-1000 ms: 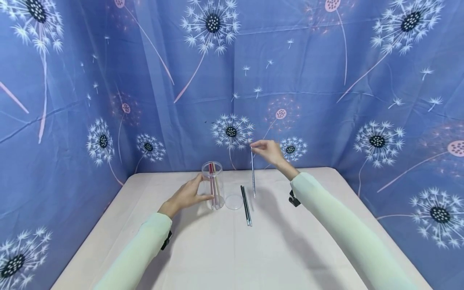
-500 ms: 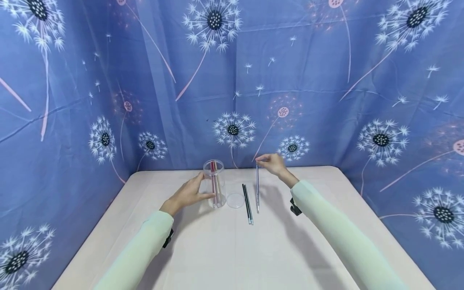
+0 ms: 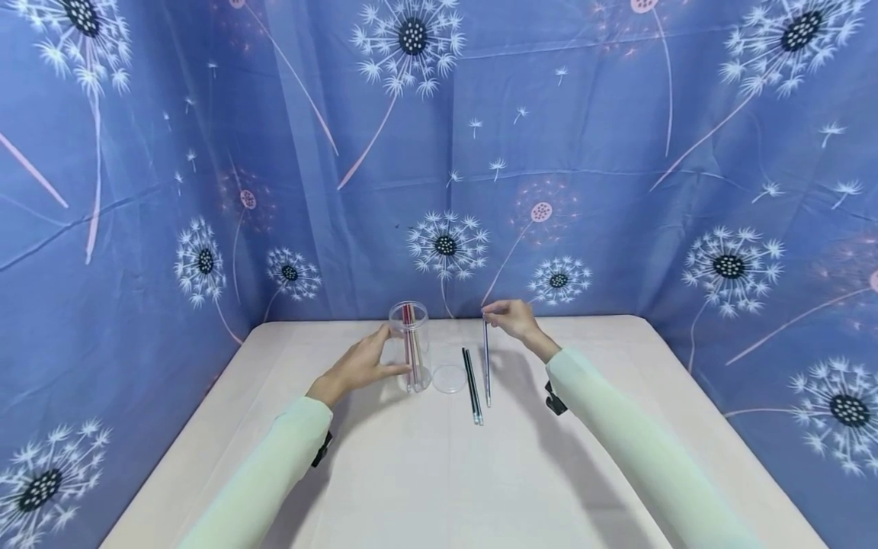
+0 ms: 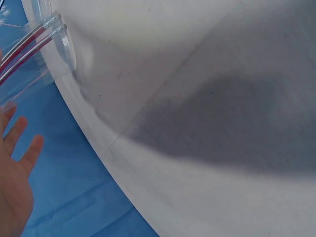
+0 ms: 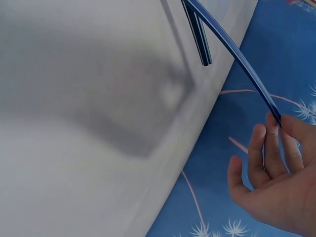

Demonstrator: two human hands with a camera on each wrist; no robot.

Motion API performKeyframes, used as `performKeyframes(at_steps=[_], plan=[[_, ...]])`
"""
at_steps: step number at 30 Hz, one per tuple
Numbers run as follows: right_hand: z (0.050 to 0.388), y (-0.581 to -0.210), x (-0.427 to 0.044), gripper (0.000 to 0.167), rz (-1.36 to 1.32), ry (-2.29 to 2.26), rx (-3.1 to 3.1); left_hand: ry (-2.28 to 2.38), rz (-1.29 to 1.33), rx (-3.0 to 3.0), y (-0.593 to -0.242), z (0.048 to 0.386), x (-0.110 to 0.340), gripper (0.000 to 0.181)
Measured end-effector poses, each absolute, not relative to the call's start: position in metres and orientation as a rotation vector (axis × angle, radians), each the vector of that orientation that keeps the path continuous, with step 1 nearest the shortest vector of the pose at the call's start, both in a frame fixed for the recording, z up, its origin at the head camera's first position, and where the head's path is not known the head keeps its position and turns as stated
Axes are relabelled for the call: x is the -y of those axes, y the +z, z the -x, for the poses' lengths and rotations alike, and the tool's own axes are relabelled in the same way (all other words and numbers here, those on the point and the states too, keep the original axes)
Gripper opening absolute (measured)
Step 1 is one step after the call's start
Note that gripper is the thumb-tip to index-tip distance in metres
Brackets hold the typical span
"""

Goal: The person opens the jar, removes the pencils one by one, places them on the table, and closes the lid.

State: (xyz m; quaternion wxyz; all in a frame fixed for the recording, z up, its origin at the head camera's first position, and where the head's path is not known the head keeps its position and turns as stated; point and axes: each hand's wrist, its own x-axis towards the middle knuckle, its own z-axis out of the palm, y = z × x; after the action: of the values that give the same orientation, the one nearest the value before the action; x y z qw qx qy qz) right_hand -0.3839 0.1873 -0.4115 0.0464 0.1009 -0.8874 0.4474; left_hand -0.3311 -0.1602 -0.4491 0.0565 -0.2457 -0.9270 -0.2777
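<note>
My left hand (image 3: 360,364) holds a clear plastic jar (image 3: 421,339), thumb on the near side and fingers around the left. Inside the upright jar, several red and yellowish pencils (image 3: 410,352) stand leaning. The left wrist view shows only part of this hand (image 4: 15,182) and the jar's base (image 4: 66,47). A blue pencil (image 3: 487,362) hangs almost upright from my right hand (image 3: 516,320), its top end pinched between thumb and fingertips. Left of it, two dark pencils (image 3: 472,389) lie side by side on the table. Whether the blue pencil's lower end touches the table, I cannot tell.
A round clear lid (image 3: 449,378) lies flat between the jar and the dark pencils. The table (image 3: 439,473) has a pale cover. Close behind its far edge hangs a blue curtain (image 3: 370,252) with dandelion prints, which also runs along both sides.
My right hand has come down with the blue pencil, bringing its lower end beside the dark pencils. The left hand still holds the jar in place. The head view has shifted slightly.
</note>
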Motion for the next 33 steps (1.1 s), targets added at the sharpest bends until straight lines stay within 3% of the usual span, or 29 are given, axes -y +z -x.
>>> performKeyframes(at_steps=[20,33], plan=[[0.382,-0.438,-0.176,0.026,-0.263,1.386,2.704,-0.868,0.753,2.805,-0.45,0.331,0.16,0.081],[0.38,-0.453,-0.17,0.024,-0.249,1.29,2.781,-0.87,0.744,2.814,-0.448,0.329,0.159,0.091]])
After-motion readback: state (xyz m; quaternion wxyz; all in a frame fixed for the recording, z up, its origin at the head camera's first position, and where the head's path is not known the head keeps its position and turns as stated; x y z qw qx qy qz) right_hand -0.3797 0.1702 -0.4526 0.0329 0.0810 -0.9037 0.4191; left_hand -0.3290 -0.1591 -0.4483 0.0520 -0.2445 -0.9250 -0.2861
